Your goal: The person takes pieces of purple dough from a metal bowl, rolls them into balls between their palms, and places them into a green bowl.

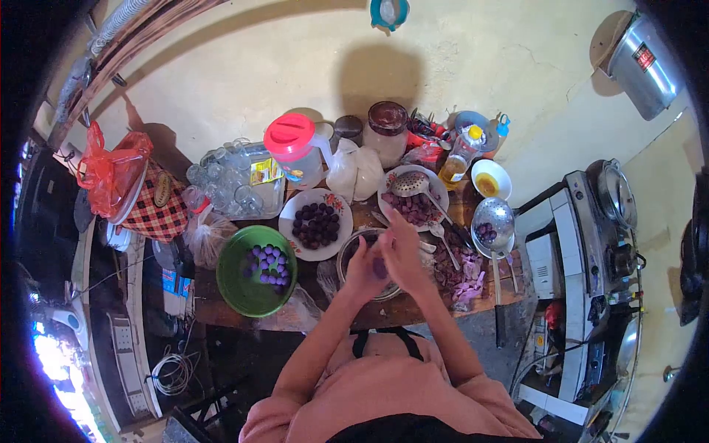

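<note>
My left hand (363, 272) and my right hand (405, 255) meet above a round bowl (344, 258) at the table's front. A small purple piece (379, 267) shows against my left hand, whose fingers are partly curled. The fingers of my right hand are pressed together beside it. Left of them are a white plate (333, 251) of dark purple balls and a green basin (230, 295) holding lighter purple balls (270, 264). Behind my hands, a slotted spoon (410, 184) rests on a plate of purple chunks (417, 210). Purple peelings (468, 286) lie to the right.
A pink-lidded pitcher (289, 136), white bags (354, 170), a jar (387, 131) and an oil bottle (453, 168) stand at the back. Glasses (225, 177) crowd a tray at left. A skimmer (492, 225) lies over a bowl at right, near the stove (576, 280).
</note>
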A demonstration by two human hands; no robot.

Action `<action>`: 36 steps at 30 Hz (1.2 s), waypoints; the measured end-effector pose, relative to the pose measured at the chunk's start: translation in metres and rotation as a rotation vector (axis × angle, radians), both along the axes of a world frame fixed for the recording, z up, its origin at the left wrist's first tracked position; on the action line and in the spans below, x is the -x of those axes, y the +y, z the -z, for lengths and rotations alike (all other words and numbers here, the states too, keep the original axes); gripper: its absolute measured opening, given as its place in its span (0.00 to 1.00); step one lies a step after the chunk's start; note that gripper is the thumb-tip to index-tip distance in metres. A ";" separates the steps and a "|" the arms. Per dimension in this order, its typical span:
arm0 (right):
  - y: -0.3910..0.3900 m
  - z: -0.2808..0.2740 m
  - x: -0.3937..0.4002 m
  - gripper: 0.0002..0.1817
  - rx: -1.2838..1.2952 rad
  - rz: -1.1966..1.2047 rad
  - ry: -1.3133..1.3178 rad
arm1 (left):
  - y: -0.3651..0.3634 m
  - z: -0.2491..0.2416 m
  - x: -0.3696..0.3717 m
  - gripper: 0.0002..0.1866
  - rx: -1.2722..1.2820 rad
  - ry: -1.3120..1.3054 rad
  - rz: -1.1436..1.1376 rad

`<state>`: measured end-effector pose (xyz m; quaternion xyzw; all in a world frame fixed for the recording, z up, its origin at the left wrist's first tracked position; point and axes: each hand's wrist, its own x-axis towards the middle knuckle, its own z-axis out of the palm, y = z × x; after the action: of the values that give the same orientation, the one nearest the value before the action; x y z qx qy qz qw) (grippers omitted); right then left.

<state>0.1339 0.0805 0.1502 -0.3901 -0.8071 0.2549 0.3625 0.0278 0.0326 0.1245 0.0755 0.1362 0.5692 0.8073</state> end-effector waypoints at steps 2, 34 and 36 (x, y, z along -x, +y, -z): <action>-0.014 -0.003 0.028 0.32 -0.136 0.048 -0.324 | -0.001 0.008 -0.006 0.38 -0.164 -0.134 0.044; -0.024 0.019 0.021 0.38 -0.184 -0.066 -0.496 | -0.001 0.022 -0.023 0.41 -0.088 0.045 -0.192; -0.029 0.021 0.025 0.37 -0.189 -0.111 -0.450 | 0.002 0.027 -0.025 0.40 -0.203 -0.046 -0.109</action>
<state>0.1092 0.0512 0.1288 -0.3564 -0.9080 0.1047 0.1941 0.0530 0.0344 0.0979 0.1362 0.0630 0.6249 0.7662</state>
